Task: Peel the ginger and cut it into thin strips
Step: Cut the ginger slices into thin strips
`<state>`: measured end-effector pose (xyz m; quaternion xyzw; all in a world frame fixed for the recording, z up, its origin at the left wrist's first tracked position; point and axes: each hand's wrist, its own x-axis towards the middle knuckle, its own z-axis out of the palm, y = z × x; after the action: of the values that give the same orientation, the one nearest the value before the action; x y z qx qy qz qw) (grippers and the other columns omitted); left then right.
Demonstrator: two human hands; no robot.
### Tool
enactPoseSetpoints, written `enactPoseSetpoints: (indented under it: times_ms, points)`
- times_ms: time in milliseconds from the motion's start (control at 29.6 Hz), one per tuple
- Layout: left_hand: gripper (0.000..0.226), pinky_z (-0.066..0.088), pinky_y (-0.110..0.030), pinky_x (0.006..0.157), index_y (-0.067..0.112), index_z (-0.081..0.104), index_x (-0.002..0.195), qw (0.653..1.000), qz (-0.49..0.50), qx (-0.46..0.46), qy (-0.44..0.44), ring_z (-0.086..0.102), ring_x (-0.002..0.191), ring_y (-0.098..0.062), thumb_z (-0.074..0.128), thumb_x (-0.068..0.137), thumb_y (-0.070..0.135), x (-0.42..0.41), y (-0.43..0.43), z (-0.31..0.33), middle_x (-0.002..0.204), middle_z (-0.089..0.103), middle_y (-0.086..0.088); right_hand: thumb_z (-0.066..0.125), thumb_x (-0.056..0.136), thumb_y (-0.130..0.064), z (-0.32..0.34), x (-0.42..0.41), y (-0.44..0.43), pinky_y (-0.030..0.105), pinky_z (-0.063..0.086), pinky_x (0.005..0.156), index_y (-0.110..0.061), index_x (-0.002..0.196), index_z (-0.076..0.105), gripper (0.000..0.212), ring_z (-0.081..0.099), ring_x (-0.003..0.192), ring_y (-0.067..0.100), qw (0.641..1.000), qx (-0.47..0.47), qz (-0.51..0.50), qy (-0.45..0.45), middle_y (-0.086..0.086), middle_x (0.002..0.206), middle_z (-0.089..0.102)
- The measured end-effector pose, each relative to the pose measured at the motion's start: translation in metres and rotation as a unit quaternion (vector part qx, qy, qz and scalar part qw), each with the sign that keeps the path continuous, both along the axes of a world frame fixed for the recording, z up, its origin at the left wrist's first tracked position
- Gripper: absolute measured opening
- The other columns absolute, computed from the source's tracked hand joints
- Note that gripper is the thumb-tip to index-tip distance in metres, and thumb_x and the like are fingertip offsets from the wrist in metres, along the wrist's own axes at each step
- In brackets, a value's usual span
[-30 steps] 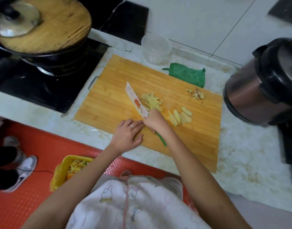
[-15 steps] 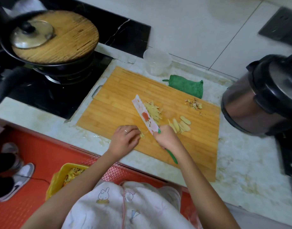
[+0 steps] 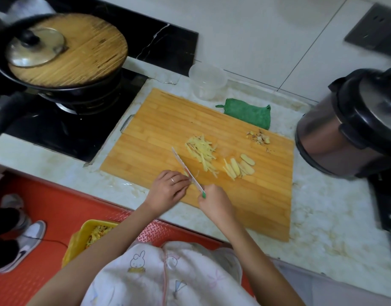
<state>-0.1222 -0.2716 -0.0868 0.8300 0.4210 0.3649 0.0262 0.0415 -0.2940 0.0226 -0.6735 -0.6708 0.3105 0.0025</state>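
Note:
A bamboo cutting board [image 3: 159, 129] lies on the counter. On it are a heap of thin ginger strips [image 3: 202, 152], a row of ginger slices [image 3: 240, 165] to their right, and a small pile of peel scraps [image 3: 258, 138] at the far right. My right hand [image 3: 213, 200] grips the green handle of a knife [image 3: 185, 168], blade edge down on the board. My left hand [image 3: 170, 187], fingers curled, holds down a small bit of ginger [image 3: 186, 172] against the blade; most of that piece is hidden.
A black wok with a wooden lid [image 3: 66, 51] sits on the stove at left. A clear plastic cup [image 3: 207, 81] and green cloth [image 3: 248, 113] lie behind the board. A pressure cooker [image 3: 353, 124] stands at right. A yellow bin [image 3: 88, 237] sits on the red floor mat.
The knife has turned from lying flat to standing on its edge beside my left fingers. Both hands have drawn slightly nearer the board's front edge. The camera view shifted.

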Motion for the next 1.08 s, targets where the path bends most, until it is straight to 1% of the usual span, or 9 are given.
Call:
enactPoseSetpoints:
  times_ms: [68,135,270,372,473,608,811,946,1081]
  points:
    - [0.014,0.043,-0.031,0.083,0.013,0.076,0.094,1.000,-0.001,0.007,-0.001,0.064,0.092,-0.017,0.064,0.089,0.018,0.000,0.000,0.000,0.097,0.072,0.002,0.049,0.089,-0.011,-0.002,0.003,-0.001,0.026,0.025,0.041,-0.009,0.073,0.051,0.017,0.037,0.046,0.014,1.000,-0.003,-0.015,0.008,0.000,0.055,0.040]
    - [0.014,0.043,-0.031,0.083,0.012,0.076,0.094,1.000,-0.002,0.009,0.002,0.064,0.091,-0.017,0.064,0.089,0.019,0.000,0.001,-0.001,0.097,0.072,0.002,0.049,0.090,-0.012,-0.001,0.004,-0.002,0.026,0.027,0.042,-0.005,0.083,0.060,0.014,0.041,0.048,0.016,0.999,0.000,-0.033,0.018,0.000,0.057,0.044]
    - [0.017,0.046,-0.032,0.083,0.013,0.076,0.099,1.000,-0.009,0.003,0.004,0.065,0.093,-0.017,0.065,0.090,0.022,0.001,0.000,-0.002,0.104,0.072,0.001,0.048,0.089,-0.012,0.001,0.004,-0.002,0.028,0.026,0.044,-0.008,0.076,0.054,0.015,0.042,0.051,0.020,1.000,0.006,-0.020,0.021,-0.001,0.056,0.040]
    - [0.018,0.046,-0.033,0.085,0.014,0.076,0.099,1.000,-0.016,0.000,0.012,0.065,0.096,-0.017,0.063,0.091,0.024,0.002,0.000,-0.002,0.109,0.071,0.001,0.048,0.090,-0.012,0.001,0.007,0.002,0.025,0.025,0.042,-0.007,0.084,0.061,0.015,0.038,0.046,0.014,0.999,0.002,-0.045,0.021,-0.002,0.055,0.042]
    - [0.018,0.046,-0.033,0.085,0.014,0.076,0.098,1.000,-0.013,-0.001,0.015,0.065,0.098,-0.018,0.062,0.091,0.023,0.003,0.001,0.000,0.107,0.071,0.000,0.048,0.090,-0.012,0.001,0.008,0.004,0.025,0.025,0.042,-0.006,0.080,0.058,0.016,0.040,0.047,0.015,0.999,-0.009,-0.050,0.014,0.000,0.057,0.045]
    - [0.018,0.046,-0.033,0.085,0.014,0.076,0.096,1.000,-0.012,-0.001,0.017,0.064,0.096,-0.018,0.061,0.090,0.022,0.004,0.000,0.002,0.101,0.071,0.001,0.049,0.088,-0.013,-0.002,0.008,0.006,0.027,0.029,0.046,-0.001,0.079,0.059,0.018,0.045,0.053,0.023,0.999,-0.020,-0.043,0.009,0.009,0.065,0.054]
    - [0.019,0.045,-0.032,0.085,0.013,0.076,0.095,1.000,-0.005,-0.003,0.013,0.065,0.095,-0.016,0.061,0.089,0.022,0.004,-0.001,0.005,0.099,0.073,0.002,0.048,0.087,-0.010,-0.002,0.010,0.008,0.026,0.023,0.044,0.000,0.076,0.057,0.017,0.035,0.047,0.019,0.999,-0.028,-0.039,0.012,0.007,0.059,0.043]
    - [0.020,0.045,-0.031,0.086,0.013,0.077,0.096,1.000,-0.001,-0.007,0.009,0.065,0.095,-0.015,0.060,0.088,0.022,0.004,-0.001,0.004,0.099,0.073,0.002,0.049,0.087,-0.010,-0.004,0.009,0.011,0.027,0.025,0.046,0.001,0.077,0.057,0.018,0.037,0.048,0.020,0.999,-0.040,-0.035,0.008,0.007,0.059,0.043]
    - [0.019,0.044,-0.031,0.087,0.013,0.076,0.096,1.000,-0.004,0.003,0.009,0.064,0.096,-0.015,0.061,0.089,0.021,0.005,0.000,0.003,0.100,0.073,0.002,0.048,0.086,-0.009,-0.006,0.007,0.010,0.028,0.026,0.047,-0.006,0.070,0.046,0.016,0.035,0.047,0.022,0.999,-0.040,-0.033,0.009,0.004,0.054,0.036]
